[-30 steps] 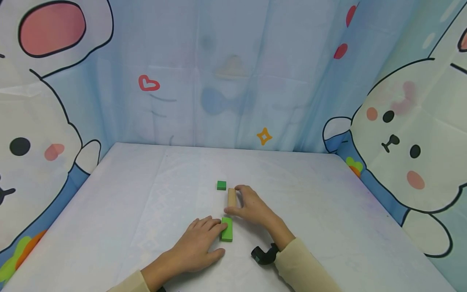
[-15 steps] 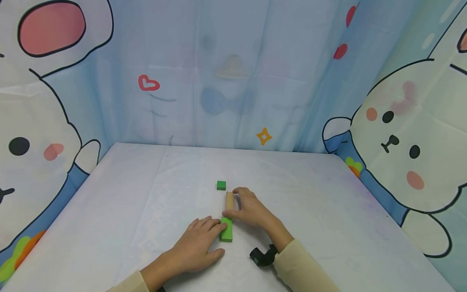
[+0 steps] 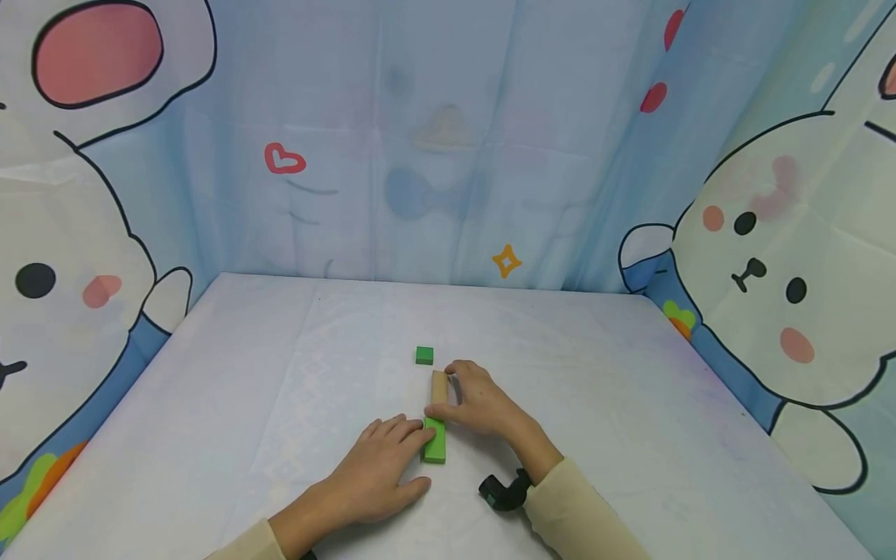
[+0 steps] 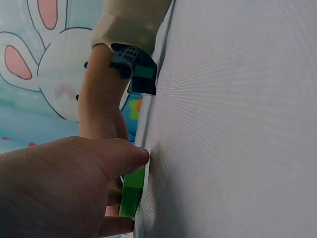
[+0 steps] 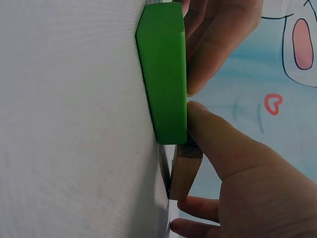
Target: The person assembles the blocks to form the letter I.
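Observation:
A bright green rectangular block (image 3: 437,447) lies lengthwise on the white table, and my left hand (image 3: 378,470) rests beside it with the index finger on its top. Just beyond its far end is a plain wooden block (image 3: 439,389), in line with it. My right hand (image 3: 481,398) pinches the wooden block end to end, thumb at the near end by the green block and fingertips at the far end. In the right wrist view the wooden block (image 5: 184,173) shows past the green block's end, partly hidden by it. A small darker green block (image 3: 425,355) sits farther back.
The white tabletop (image 3: 294,373) stretches to both sides of the blocks. A printed curtain (image 3: 434,93) with rabbit figures stands behind and beside it. A black wrist camera mount (image 3: 505,492) sits on the right wrist, close over the cloth.
My right hand has drawn the wooden block nearer and slightly left, up to the far end of the green block. My left hand has stayed put.

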Action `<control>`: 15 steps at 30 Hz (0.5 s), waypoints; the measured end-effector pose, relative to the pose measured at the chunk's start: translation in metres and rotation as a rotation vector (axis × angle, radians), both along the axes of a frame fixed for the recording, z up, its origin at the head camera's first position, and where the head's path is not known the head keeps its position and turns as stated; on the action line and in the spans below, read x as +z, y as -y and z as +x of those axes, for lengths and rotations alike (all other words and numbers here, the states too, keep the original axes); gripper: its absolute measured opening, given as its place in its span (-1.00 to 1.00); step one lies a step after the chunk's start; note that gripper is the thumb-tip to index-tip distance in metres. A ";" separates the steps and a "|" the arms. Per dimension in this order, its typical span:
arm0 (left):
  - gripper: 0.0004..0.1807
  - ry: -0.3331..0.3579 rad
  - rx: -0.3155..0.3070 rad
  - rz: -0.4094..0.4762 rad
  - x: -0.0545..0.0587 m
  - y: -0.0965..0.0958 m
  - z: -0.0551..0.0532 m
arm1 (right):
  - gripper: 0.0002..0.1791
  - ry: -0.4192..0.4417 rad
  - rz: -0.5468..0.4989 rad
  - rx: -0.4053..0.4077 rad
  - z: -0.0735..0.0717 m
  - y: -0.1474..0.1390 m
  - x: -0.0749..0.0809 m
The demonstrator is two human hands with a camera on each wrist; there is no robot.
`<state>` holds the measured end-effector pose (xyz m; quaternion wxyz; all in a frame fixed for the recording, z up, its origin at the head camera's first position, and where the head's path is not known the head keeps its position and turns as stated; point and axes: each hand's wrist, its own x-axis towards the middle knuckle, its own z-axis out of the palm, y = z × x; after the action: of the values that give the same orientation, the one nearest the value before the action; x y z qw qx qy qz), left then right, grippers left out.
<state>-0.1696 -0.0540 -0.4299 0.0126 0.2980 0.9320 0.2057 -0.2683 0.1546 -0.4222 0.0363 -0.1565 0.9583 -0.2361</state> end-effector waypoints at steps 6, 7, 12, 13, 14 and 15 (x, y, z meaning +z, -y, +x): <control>-0.33 0.003 -0.001 0.001 0.001 0.000 0.000 | -0.05 0.000 0.004 0.009 0.001 0.001 0.001; -0.33 0.003 0.000 0.000 0.001 0.000 0.000 | -0.06 -0.001 0.005 0.009 0.001 0.001 0.001; -0.33 0.003 0.001 -0.003 0.000 0.000 0.000 | -0.07 -0.001 0.014 0.011 0.001 0.001 0.001; -0.33 0.002 0.002 -0.004 0.000 0.000 0.000 | -0.07 0.000 0.015 0.011 0.002 0.001 0.001; -0.33 0.002 0.001 -0.002 0.000 0.000 0.000 | -0.08 0.002 0.016 0.012 0.002 0.001 0.001; -0.33 0.000 0.000 -0.002 0.000 0.000 0.000 | -0.08 0.000 0.019 0.015 0.001 0.001 0.001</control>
<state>-0.1697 -0.0539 -0.4302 0.0131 0.2978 0.9323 0.2048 -0.2669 0.1539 -0.4211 0.0397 -0.1634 0.9593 -0.2270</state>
